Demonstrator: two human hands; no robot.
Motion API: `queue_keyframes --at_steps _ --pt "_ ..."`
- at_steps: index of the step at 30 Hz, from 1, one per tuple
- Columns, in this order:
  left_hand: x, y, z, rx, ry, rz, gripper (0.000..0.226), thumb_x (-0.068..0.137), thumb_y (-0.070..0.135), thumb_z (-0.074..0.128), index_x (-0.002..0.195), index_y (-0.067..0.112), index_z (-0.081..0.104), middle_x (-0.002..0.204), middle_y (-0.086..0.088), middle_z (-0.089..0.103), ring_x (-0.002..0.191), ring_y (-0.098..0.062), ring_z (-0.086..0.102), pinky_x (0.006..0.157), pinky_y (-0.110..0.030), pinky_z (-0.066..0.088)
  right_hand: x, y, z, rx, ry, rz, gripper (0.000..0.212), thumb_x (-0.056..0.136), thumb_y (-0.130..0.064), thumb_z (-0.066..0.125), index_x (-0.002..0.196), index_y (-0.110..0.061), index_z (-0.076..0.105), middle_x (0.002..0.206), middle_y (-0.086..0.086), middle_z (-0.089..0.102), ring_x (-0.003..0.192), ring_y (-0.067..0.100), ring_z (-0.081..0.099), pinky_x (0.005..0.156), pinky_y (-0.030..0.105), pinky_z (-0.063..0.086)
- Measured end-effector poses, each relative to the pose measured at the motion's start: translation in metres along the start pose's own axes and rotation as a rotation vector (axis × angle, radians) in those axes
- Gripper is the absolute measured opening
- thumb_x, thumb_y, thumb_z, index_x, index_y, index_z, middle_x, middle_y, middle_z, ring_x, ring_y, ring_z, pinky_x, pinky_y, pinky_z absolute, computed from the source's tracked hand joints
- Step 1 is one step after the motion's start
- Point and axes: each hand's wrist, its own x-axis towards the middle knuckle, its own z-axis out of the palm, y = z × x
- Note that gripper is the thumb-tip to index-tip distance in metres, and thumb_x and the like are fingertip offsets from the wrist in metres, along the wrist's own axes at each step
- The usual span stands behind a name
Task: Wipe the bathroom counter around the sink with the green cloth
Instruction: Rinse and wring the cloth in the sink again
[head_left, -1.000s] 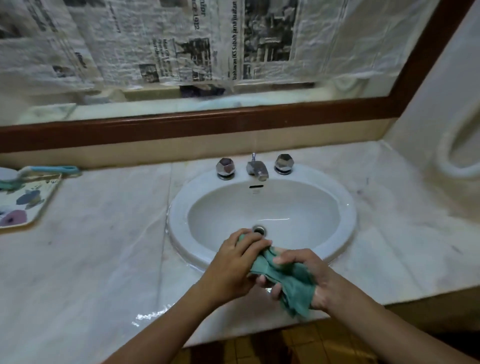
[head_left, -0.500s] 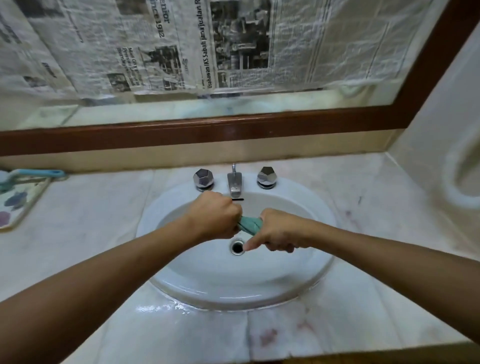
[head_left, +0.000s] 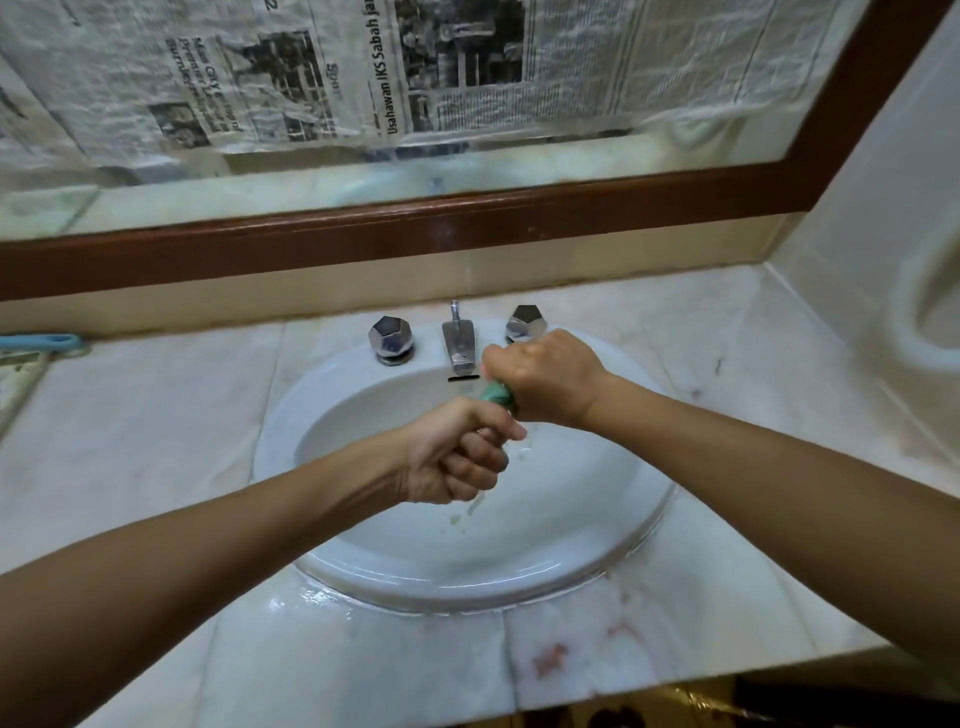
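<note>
Both my hands hold the green cloth (head_left: 497, 395) twisted tight above the white oval sink (head_left: 613, 551). My left hand (head_left: 457, 452) grips its near end in a fist; my right hand (head_left: 540, 376) grips the far end, just in front of the tap. Only a short twisted piece of cloth shows between the fists. Water drips from the cloth into the basin. The pale marble counter (head_left: 156, 441) surrounds the sink and looks wet along the sink's front rim.
A chrome tap (head_left: 459, 345) stands between two faceted knobs (head_left: 390, 339) (head_left: 525, 321) behind the basin. A patterned tray (head_left: 18, 374) with a blue-handled item (head_left: 47, 341) lies at the far left. A newspaper-covered mirror with a brown frame (head_left: 467, 228) backs the counter.
My hands twisted the cloth: the right fist rose towards the tap and the left dropped nearer to me. Water now falls from the cloth.
</note>
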Motion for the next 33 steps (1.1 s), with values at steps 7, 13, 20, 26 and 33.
queue_keyframes --at_steps 7,13,20,26,33 --pt "0.000 0.006 -0.009 -0.369 -0.512 -0.036 0.036 0.079 0.011 0.068 0.053 0.016 0.044 0.040 0.008 0.038 0.034 -0.007 0.021 0.036 -0.020 0.016 0.013 0.008 -0.012 0.057 0.173 -0.086 0.033 0.076 -0.043 0.059 0.074 -0.011 0.051 0.047 0.006 0.052 0.031 0.028 0.045 0.042 0.022 0.024" --pt "-0.008 0.013 -0.003 0.146 0.017 0.020 0.041 0.087 0.022 0.058 0.053 0.024 0.036 0.041 0.010 0.025 0.035 -0.006 0.012 0.035 -0.017 0.009 0.003 0.007 -0.010 -0.023 0.057 0.013 0.040 0.063 -0.019 0.074 0.088 -0.017 0.042 0.049 0.006 0.051 0.036 0.028 0.043 0.043 0.019 0.018" --pt "-0.026 0.018 -0.001 1.454 0.809 0.350 0.040 0.083 0.042 0.063 0.114 0.019 0.053 0.101 -0.004 0.064 0.083 -0.021 0.061 0.075 -0.033 0.045 -0.002 -0.021 -0.037 0.304 -0.458 0.472 0.014 0.077 -0.011 0.052 0.087 -0.020 0.051 0.075 0.004 0.053 0.065 0.027 0.052 0.048 0.026 0.031" --pt "-0.025 -0.005 -0.016 2.056 1.152 0.984 0.054 0.060 0.019 0.078 0.108 0.006 0.057 0.087 -0.013 0.061 0.073 -0.032 0.059 0.059 -0.037 0.041 0.002 -0.019 -0.059 1.209 -1.001 0.694 0.011 0.084 -0.007 0.058 0.091 -0.013 0.063 0.053 0.002 0.025 0.043 0.012 0.018 0.044 0.020 0.015" --pt "-0.039 -0.004 -0.005 1.724 0.953 0.556 0.017 0.081 0.031 0.061 0.080 0.015 0.059 0.075 -0.005 0.061 0.066 -0.030 0.059 0.055 -0.028 0.034 0.010 -0.043 -0.058 0.402 -0.664 0.415 0.015 0.077 -0.009 0.058 0.090 -0.015 0.053 0.067 0.003 0.049 0.056 0.023 0.048 0.047 0.027 0.034"
